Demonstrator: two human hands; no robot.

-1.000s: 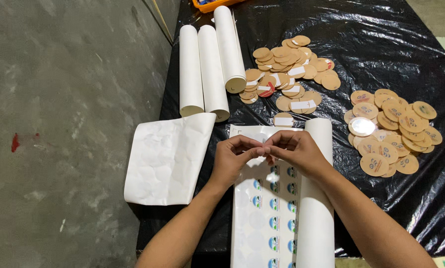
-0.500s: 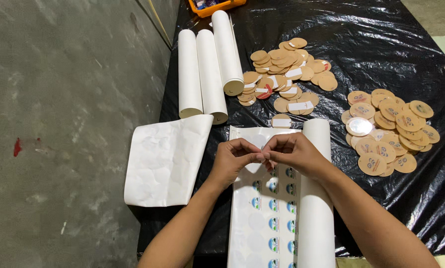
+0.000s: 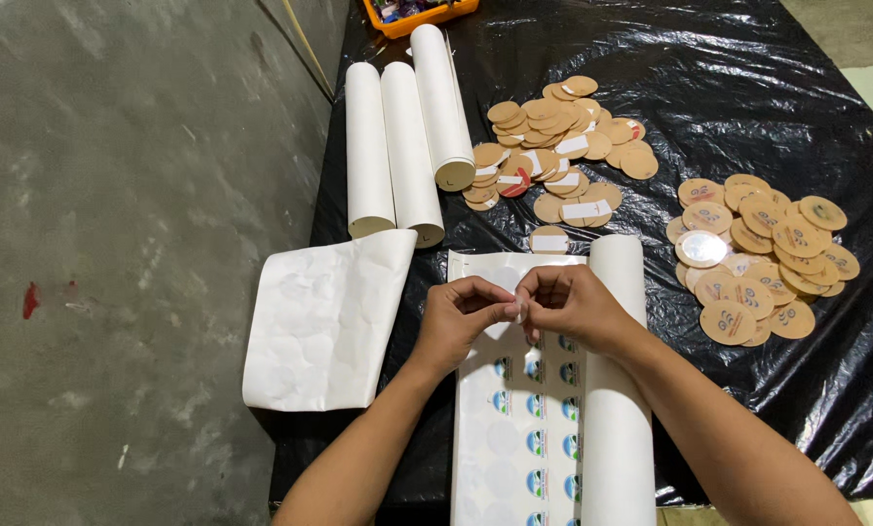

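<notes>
Place: a small craft or packing workshop
Floor: bare grey concrete floor (image 3: pixel 115 244) along the table's left edge
Table: black plastic sheet (image 3: pixel 748 97) as cover
Stock: white rolls (image 3: pixel 398 146), piles of round brown discs (image 3: pixel 563 146), sticker sheet (image 3: pixel 524 429)

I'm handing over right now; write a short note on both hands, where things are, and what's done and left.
Left hand and right hand: fingertips pinched together on something small over the sticker sheet; what it is can't be made out.
Sticker sheet: partly unrolled, roll on its right; several spots already bare, rows of round stickers remain.
Stickered discs piled far right; plain discs piled above.
Used backing sheet lies left; three white rolls behind.
</notes>
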